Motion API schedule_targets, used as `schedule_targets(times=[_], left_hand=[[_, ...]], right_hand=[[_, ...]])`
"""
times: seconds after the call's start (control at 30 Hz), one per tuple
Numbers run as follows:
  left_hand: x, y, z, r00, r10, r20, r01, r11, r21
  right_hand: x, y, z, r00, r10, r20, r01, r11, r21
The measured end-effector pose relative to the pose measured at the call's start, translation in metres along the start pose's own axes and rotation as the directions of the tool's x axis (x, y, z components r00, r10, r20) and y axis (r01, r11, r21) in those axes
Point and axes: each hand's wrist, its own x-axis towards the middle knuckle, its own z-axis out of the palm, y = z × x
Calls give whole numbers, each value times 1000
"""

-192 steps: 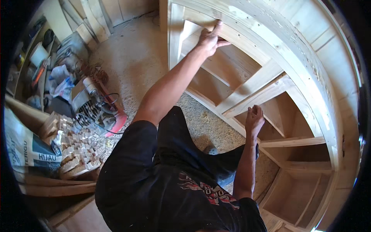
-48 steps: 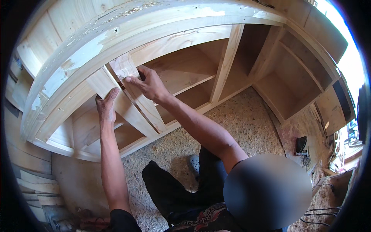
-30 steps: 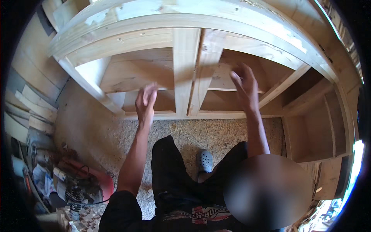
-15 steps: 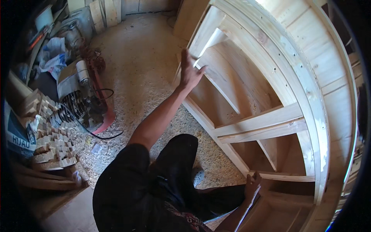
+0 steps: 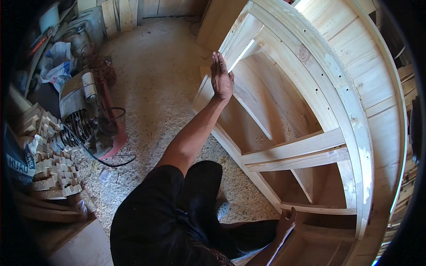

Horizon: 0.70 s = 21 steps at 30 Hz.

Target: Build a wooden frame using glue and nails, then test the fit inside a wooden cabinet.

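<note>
A large unfinished wooden cabinet point(image 5: 306, 142) with open compartments fills the right side. My left hand point(image 5: 222, 80) is raised at its upper left part, against the edge of a pale upright board point(image 5: 242, 55). The fingers of that hand are straight and lie close together, with nothing held in them. Lower down, my right hand point(image 5: 285, 221) is by the left end of a cross rail point(image 5: 321, 209). Its fingers are bent and apart, and I make out nothing between them. A thin white streak runs along that forearm; I cannot tell what it is.
Sawdust and shavings cover the floor point(image 5: 155, 128). At the left stand a red-framed machine point(image 5: 117, 142) with a black cable, stacked small wood blocks point(image 5: 53, 177) and plastic bags point(image 5: 57, 62). Boards point(image 5: 108, 17) lean at the back wall. My bent knee is near the cabinet.
My left hand has turned and its fingers have come together and straightened along the board's edge. My right hand stays by the rail. The whole view has shifted slightly.
</note>
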Motion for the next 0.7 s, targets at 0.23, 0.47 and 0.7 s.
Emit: schedule_targets(times=[0.23,0.47,0.7], left_hand=[[-11,-10,37,999,21,-46,-21,1000,-12],[-24,-18,23,995,-57,81,77,958,-275],[-77,-3,-47,950,-120,287,138,989,-45]], right_hand=[[8,13,-3,997,83,7,-81,988,-133],[1,-1,-1,998,43,-36,-41,998,54],[-11,-15,-12,996,74,-40,-72,997,39]])
